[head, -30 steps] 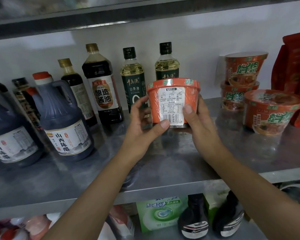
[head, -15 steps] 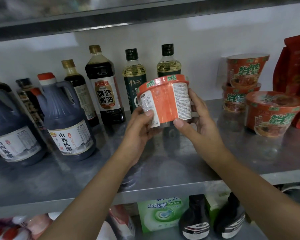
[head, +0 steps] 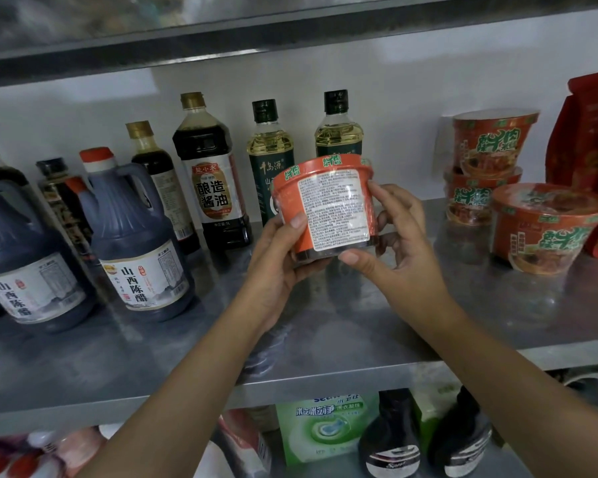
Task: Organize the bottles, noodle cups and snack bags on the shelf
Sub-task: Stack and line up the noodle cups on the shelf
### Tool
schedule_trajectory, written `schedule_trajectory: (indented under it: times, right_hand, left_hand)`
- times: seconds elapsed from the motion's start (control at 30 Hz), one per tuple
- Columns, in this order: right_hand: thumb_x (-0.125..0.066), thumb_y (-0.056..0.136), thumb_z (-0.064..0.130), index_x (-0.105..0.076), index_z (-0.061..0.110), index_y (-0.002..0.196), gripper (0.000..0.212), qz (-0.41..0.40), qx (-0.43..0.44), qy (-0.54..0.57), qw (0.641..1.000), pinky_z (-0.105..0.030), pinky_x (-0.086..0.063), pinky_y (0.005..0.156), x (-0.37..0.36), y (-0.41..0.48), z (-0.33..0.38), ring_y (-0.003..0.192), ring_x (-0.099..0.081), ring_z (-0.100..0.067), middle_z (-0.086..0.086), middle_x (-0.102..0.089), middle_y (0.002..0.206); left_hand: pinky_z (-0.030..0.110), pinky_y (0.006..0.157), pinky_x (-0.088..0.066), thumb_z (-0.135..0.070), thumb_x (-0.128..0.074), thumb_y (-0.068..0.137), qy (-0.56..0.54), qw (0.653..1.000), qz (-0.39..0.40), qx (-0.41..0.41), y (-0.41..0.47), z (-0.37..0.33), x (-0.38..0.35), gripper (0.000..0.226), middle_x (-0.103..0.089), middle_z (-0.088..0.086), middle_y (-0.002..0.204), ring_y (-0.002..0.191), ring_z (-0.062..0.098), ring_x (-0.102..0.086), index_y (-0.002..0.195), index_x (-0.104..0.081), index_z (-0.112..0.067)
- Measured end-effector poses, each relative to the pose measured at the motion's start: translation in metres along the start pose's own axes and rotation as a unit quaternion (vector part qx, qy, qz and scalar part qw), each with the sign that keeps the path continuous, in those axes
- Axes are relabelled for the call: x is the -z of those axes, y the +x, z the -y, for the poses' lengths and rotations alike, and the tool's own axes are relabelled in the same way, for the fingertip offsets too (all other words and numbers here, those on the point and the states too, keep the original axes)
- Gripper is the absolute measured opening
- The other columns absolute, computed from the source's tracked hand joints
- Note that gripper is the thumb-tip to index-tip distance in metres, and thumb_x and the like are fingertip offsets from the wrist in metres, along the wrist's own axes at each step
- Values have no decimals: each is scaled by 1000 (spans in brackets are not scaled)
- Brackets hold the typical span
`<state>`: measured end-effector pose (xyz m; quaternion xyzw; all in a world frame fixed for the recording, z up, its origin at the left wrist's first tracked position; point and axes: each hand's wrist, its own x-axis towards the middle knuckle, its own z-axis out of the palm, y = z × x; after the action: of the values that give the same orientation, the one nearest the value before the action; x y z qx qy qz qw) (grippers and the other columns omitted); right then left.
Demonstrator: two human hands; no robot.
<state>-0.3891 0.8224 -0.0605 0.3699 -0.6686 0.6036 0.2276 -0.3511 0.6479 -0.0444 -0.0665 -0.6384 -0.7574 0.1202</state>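
Since half a second back we've spun the noodle cup [head: 325, 205] so its white print panel faces us. Steel shelf [head: 325, 326]: bottles [head: 139, 243] ranked left and back, three cups [head: 484, 146] grouped right, beside red snack bags [head: 591, 132]. Our cup hangs clear of the shelf, before the oil bottles [head: 339, 132]. Our left hand [head: 273, 270] grips its base, our right hand [head: 401, 246] its side, fingers [head: 384, 193] of both curled round it. Our judgement: keep both grips, carry it right, set it level by the front cup [head: 546, 232].

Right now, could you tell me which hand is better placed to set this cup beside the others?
Probably the right hand: it holds the cup on the side facing the other cups; the left hand faces the bottles.
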Motion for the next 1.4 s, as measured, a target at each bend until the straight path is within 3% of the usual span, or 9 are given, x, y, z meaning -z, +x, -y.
schedule_trajectory:
  times: [0.17,0.3,0.43,0.63,0.83,0.97,1.03,1.3,1.4]
  right_hand:
    - [-73,75,47,-36,36,142,78,-3,7,-2,1000,-12,-42,101,0,1,-2,128,-43,-11,14,-32,138]
    - [-72,77,43,-37,35,141,73,6,16,0,1000,-9,-42,97,-1,-1,-1,126,-41,3,13,-31,139]
    - [-70,82,40,-42,34,141,66,16,24,7,1000,-12,-45,92,0,-1,-2,121,-46,-6,7,-34,141]
    - [-71,74,50,-40,32,142,77,-8,-20,15,1000,-22,-50,95,1,0,0,112,-48,-3,11,-37,139]
    - [-73,71,51,-39,43,137,74,-13,-28,36,999,-28,-49,100,1,-1,1,121,-47,-8,9,-37,141]
    - [-74,69,51,-38,42,135,76,-10,-17,23,1000,-15,-47,93,-1,0,1,114,-45,8,16,-35,137]
    - [-74,69,51,-39,39,137,77,-6,-11,8,1000,-11,-46,91,-1,0,0,111,-45,10,17,-34,135]
    - [-73,73,49,-43,42,136,71,-8,-12,16,1000,-23,-50,95,0,0,-1,112,-48,-1,12,-36,137]
    - [-72,73,51,-41,47,135,70,-8,-23,16,1000,-33,-49,104,2,0,-1,122,-46,-7,13,-35,139]
  left_hand:
    - [45,98,-55,-56,-68,68,-17,1000,-6,7,2,2,2,91,-65,12,132,120,29,-64,143,-43,-10]
    - [35,98,-54,-69,-81,58,24,1000,5,-4,0,2,1,104,-67,4,131,121,23,-64,142,-47,-16]
    - [46,108,-47,-74,-82,53,26,1000,7,-14,1,2,1,108,-68,6,130,121,24,-64,138,-54,-15]
    - [51,103,-51,-68,-85,54,-20,1000,-15,-11,1,0,1,113,-63,14,135,124,32,-61,144,-46,-11]
    - [51,103,-50,-47,-60,84,-52,999,-12,-5,0,-2,0,64,-62,18,134,127,37,-57,136,-51,-11]
    - [52,106,-48,-64,-87,55,-31,999,-3,12,0,0,1,117,-60,17,137,127,35,-59,145,-39,-7]
    - [47,104,-51,-69,-88,47,1,1000,15,16,0,2,0,125,-63,12,136,123,30,-62,146,-38,-11]
    - [48,99,-54,-60,-79,67,-47,999,12,6,-2,-2,-1,86,-67,14,129,120,33,-64,134,-53,-14]
    - [48,96,-56,-62,-81,64,-54,998,10,7,-2,-4,-3,95,-65,15,132,121,33,-63,139,-48,-13]
